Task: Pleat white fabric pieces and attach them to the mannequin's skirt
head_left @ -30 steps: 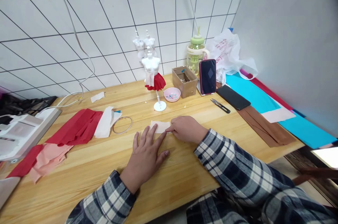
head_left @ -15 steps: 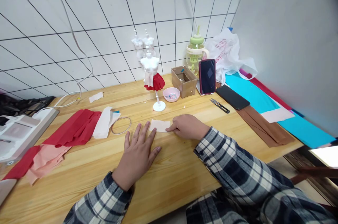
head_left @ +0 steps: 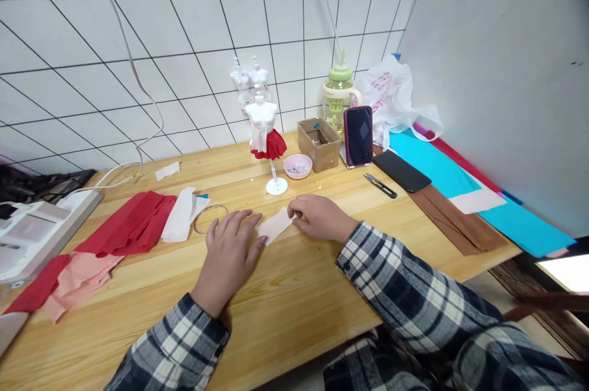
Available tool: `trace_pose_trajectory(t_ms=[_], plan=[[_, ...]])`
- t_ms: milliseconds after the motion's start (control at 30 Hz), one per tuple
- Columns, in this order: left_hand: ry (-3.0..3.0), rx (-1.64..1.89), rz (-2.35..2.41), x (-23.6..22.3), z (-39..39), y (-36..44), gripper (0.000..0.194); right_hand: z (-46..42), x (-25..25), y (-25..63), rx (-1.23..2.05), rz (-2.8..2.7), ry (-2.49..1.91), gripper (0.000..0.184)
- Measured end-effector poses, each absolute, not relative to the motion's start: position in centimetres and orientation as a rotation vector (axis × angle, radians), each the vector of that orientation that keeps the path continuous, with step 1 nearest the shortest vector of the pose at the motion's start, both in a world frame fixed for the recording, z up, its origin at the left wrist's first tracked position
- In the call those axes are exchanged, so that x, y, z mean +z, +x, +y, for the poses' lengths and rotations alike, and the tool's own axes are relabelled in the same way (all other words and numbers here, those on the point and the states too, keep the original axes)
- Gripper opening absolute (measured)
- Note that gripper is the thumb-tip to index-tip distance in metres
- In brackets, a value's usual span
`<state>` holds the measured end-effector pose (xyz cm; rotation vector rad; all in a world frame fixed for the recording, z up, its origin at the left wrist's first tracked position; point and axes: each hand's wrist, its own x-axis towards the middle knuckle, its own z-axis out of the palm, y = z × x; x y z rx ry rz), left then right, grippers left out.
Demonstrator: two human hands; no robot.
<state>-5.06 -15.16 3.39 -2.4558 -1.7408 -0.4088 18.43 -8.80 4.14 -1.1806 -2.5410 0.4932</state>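
Shifted over the table point(head_left: 294, 296): left hand point(head_left: 229, 250) now loosely curled, its hold unclear; right hand point(head_left: 321, 217) pinching the pale cloth piece point(head_left: 276, 226), which has turned aslant between near and far edges, seemingly being repositioned.

At one o'clock a green-lidded bottle point(head_left: 338, 96) stands by the tiled wall point(head_left: 191, 19), a crumpled plastic bag point(head_left: 391, 89) beside it at two. A propped phone point(head_left: 358, 136) leans at two; a black phone point(head_left: 402, 170) lies flat at three. A white appliance point(head_left: 34, 230) sits towards nine.
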Motion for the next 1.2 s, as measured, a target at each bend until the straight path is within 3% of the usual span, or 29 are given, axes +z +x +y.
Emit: trace_pose_trajectory(t_ms=[267, 433, 600, 733, 833, 1200], plan=[[-2.594, -0.421, -1.832, 3.0, -14.7, -4.4, 0.03, -9.2, 3.1, 17.3, 0.416, -2.55, -1.036, 0.03], [-2.585, -0.461, -1.842, 3.2, -14.9, -4.1, 0.02, -9.1, 2.9, 16.7, 0.341, -2.638, -1.077, 0.015], [-2.616, -0.472, -1.857, 3.6, -14.8, -3.9, 0.02, -9.3, 3.0, 16.8, 0.319, -2.631, -1.081, 0.01], [-2.642, -0.469, -1.841, 3.2, -14.8, -4.2, 0.02, -9.3, 2.7, 16.8, 0.364, -2.606, -1.081, 0.022], [-2.635, -0.467, -1.796, 2.7, -14.6, -4.5, 0.021, -9.3, 2.6, 16.8, 0.352, -2.657, -1.058, 0.012], [-2.645, -0.376, -1.509, 3.4, -11.9, -4.0, 0.021, -8.5, 2.7, 16.4, -0.011, -2.745, -0.984, 0.016]])
